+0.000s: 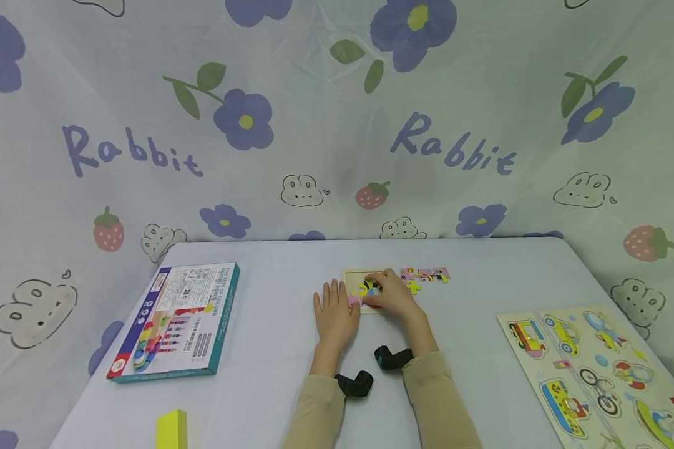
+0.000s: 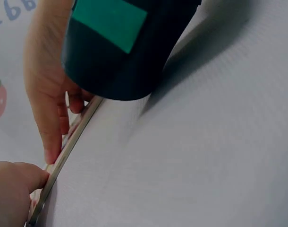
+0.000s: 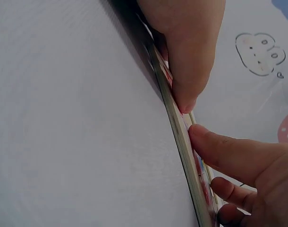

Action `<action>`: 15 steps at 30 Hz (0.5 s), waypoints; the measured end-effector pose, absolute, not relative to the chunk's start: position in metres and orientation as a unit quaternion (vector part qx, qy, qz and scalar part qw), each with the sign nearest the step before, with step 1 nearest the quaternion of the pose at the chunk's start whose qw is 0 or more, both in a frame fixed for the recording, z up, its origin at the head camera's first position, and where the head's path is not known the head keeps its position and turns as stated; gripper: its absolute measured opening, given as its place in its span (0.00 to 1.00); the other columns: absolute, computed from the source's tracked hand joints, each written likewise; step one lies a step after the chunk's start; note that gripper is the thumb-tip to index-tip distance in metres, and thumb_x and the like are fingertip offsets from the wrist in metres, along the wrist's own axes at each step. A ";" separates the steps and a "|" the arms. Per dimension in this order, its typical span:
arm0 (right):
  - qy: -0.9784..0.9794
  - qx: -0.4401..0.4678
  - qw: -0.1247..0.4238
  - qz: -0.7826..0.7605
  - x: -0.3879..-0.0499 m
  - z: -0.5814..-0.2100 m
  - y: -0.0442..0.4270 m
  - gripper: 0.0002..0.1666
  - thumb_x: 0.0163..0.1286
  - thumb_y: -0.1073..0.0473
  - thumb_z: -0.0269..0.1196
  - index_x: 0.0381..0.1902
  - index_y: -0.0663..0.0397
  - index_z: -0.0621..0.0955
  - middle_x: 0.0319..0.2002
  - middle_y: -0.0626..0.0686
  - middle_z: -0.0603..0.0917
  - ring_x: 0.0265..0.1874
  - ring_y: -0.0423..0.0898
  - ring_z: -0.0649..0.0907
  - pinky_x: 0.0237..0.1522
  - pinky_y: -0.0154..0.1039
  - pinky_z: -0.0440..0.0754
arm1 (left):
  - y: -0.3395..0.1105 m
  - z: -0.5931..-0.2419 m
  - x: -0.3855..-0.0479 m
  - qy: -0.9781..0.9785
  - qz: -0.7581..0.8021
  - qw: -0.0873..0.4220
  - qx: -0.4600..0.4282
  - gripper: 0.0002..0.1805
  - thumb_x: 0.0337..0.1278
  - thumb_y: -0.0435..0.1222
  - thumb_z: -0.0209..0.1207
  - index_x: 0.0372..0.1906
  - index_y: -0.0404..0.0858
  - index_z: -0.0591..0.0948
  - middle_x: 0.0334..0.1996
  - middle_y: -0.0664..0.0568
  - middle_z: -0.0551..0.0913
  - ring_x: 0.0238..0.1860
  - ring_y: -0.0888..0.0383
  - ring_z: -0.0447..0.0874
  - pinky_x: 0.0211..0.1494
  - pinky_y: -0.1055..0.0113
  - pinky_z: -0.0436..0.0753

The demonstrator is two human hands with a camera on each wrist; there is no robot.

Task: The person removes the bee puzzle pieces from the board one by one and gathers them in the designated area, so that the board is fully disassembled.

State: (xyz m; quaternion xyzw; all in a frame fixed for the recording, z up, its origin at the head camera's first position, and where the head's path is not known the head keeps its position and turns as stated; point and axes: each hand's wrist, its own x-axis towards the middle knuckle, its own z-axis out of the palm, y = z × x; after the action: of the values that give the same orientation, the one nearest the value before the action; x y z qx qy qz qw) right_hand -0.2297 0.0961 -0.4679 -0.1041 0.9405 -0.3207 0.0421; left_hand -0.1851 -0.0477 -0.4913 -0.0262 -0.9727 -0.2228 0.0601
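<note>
A small wooden puzzle board (image 1: 350, 275) lies flat on the table with pink and yellow pieces in its frame. My left hand (image 1: 337, 315) lies along its left edge, fingers straight, and the thumb touches the near edge in the left wrist view. Above the board my right hand (image 1: 392, 295) bends its thumb and fingers around a yellow and black puzzle piece (image 1: 369, 288). In the right wrist view the right thumb (image 3: 207, 139) bears on the board's surface. Joined pink pieces (image 1: 427, 274) and a loose yellow piece (image 1: 413, 287) lie to the right, partly behind the right hand.
A boxed toy set (image 1: 185, 318) lies at the left. A yellow block (image 1: 171, 430) stands at the front left. At the right lies a large vehicle puzzle board (image 1: 595, 374). Black wrist cameras (image 1: 355, 384) sit close together between the forearms. A printed curtain (image 1: 326, 125) hangs behind.
</note>
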 end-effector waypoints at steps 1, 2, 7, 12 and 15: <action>0.941 -0.103 0.042 -0.321 -0.230 -0.468 0.096 0.29 0.53 0.51 0.69 0.53 0.52 0.78 0.45 0.56 0.74 0.43 0.53 0.76 0.48 0.49 0.74 | -0.048 -0.491 -0.185 -0.973 -0.222 0.059 -0.026 0.32 0.65 0.47 0.46 0.67 0.32 0.62 0.69 0.39 0.58 0.71 0.43 0.48 0.69 0.44 0.41; 0.941 -0.102 0.042 -0.321 -0.230 -0.468 0.096 0.28 0.53 0.51 0.69 0.53 0.52 0.78 0.45 0.56 0.74 0.43 0.53 0.76 0.48 0.49 0.74 | -0.048 -0.492 -0.185 -0.973 -0.220 0.059 -0.025 0.32 0.65 0.47 0.46 0.67 0.32 0.62 0.69 0.39 0.58 0.71 0.43 0.47 0.69 0.44 0.41; 0.939 -0.102 0.042 -0.325 -0.230 -0.468 0.096 0.29 0.53 0.51 0.70 0.52 0.52 0.78 0.44 0.56 0.74 0.42 0.52 0.76 0.47 0.49 0.74 | -0.047 -0.491 -0.184 -0.973 -0.219 0.059 -0.027 0.32 0.65 0.49 0.46 0.68 0.35 0.61 0.69 0.39 0.57 0.71 0.43 0.47 0.69 0.44 0.41; 0.933 -0.099 0.044 -0.343 -0.230 -0.469 0.097 0.29 0.52 0.52 0.71 0.52 0.51 0.78 0.44 0.56 0.75 0.43 0.52 0.76 0.48 0.50 0.74 | -0.047 -0.491 -0.184 -0.976 -0.208 0.057 -0.026 0.33 0.64 0.51 0.47 0.68 0.36 0.61 0.69 0.40 0.58 0.71 0.43 0.47 0.68 0.40 0.39; 0.930 -0.099 0.039 -0.352 -0.232 -0.471 0.097 0.29 0.51 0.54 0.71 0.51 0.50 0.76 0.43 0.56 0.75 0.41 0.51 0.76 0.45 0.50 0.74 | -0.047 -0.490 -0.184 -0.978 -0.199 0.056 -0.019 0.35 0.63 0.52 0.47 0.69 0.37 0.61 0.69 0.41 0.58 0.71 0.43 0.47 0.64 0.34 0.35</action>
State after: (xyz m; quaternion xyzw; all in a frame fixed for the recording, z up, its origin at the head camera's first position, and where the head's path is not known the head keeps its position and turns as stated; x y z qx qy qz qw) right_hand -0.2316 0.0967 -0.4707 -0.0987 0.9299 -0.3522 0.0392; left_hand -0.1839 -0.0467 -0.4904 -0.0187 -0.9783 -0.1986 0.0556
